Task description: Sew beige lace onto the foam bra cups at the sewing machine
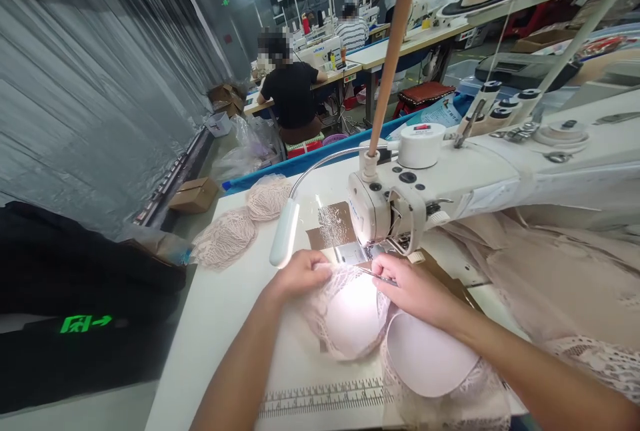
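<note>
My left hand (305,274) pinches the upper left edge of a lace-covered bra cup (353,317), white inside, lying in front of the sewing machine's needle area. My right hand (407,284) is closed round a slim, pointed metal tool (373,274). The tool's tip reaches the cup's top lace edge; whether it is tweezers or snips I cannot tell. Below my right forearm rests a second bra cup (433,357), its pale hollow facing up, with lace round it. The sewing machine head (373,211) stands just beyond both hands.
Two lace cups (225,237) lie at the table's left edge. A lit lamp (285,234) on a bent neck hangs left of the machine. Beige lace fabric (565,271) is heaped at right. A printed ruler scale (325,397) runs along the front. Co-workers sit and stand farther back.
</note>
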{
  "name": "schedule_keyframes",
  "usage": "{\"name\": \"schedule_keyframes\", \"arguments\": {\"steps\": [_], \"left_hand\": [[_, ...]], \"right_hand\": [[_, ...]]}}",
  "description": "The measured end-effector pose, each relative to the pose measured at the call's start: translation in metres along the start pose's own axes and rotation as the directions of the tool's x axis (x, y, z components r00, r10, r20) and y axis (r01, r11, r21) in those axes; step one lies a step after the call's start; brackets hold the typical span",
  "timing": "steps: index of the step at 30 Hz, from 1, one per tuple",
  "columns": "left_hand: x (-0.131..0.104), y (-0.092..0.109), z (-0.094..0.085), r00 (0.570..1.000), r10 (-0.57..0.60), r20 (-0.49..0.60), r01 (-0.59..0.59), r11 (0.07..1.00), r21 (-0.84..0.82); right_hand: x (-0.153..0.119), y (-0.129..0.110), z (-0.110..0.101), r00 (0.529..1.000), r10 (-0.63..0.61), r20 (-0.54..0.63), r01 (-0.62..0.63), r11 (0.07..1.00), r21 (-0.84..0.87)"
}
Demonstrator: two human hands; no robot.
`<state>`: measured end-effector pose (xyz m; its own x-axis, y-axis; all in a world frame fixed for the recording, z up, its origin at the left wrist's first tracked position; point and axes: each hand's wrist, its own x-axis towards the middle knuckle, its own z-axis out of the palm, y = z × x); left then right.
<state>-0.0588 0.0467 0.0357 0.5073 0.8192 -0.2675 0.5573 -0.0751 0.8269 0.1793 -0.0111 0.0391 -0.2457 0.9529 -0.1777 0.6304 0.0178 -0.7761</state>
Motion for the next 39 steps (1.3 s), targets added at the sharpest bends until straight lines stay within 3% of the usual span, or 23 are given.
{"name": "schedule_keyframes", "arguments": {"steps": [4,8,10,13,16,21,30,39], "left_hand": [[0.017,0.011,0.002,0.986,0.088,-0.139,-0.057,0.976,0.211],[0.013,0.028,0.022,0.945,0.208,-0.251,-0.095,0.913,0.397],[0.003,0.034,0.038,0.937,0.260,-0.232,-0.112,0.855,0.506],[-0.009,0.038,0.063,0.938,0.326,-0.120,-0.179,0.749,0.638],[-0.011,0.035,0.076,0.928,0.366,-0.076,-0.216,0.691,0.689],[-0.006,0.030,0.069,0.910,0.414,-0.016,-0.296,0.678,0.672],[0.003,0.029,0.053,0.919,0.391,0.051,-0.333,0.699,0.633],[0.013,0.035,0.046,0.898,0.402,0.176,-0.407,0.613,0.677]], "right_hand": [[-0.006,0.006,-0.008,0.992,-0.126,0.023,0.127,0.970,-0.206],[-0.009,0.021,-0.015,0.981,-0.193,0.025,0.193,0.946,-0.261],[-0.009,0.027,-0.017,0.981,-0.194,-0.011,0.183,0.941,-0.285],[-0.005,0.030,-0.017,0.984,-0.170,-0.061,0.137,0.923,-0.359],[-0.003,0.029,-0.011,0.976,-0.214,-0.048,0.178,0.904,-0.390],[-0.003,0.028,-0.002,0.953,-0.303,0.007,0.278,0.866,-0.416],[-0.004,0.029,0.000,0.959,-0.282,-0.007,0.246,0.849,-0.467],[-0.004,0.028,0.000,0.968,-0.251,-0.019,0.216,0.866,-0.451]]}}
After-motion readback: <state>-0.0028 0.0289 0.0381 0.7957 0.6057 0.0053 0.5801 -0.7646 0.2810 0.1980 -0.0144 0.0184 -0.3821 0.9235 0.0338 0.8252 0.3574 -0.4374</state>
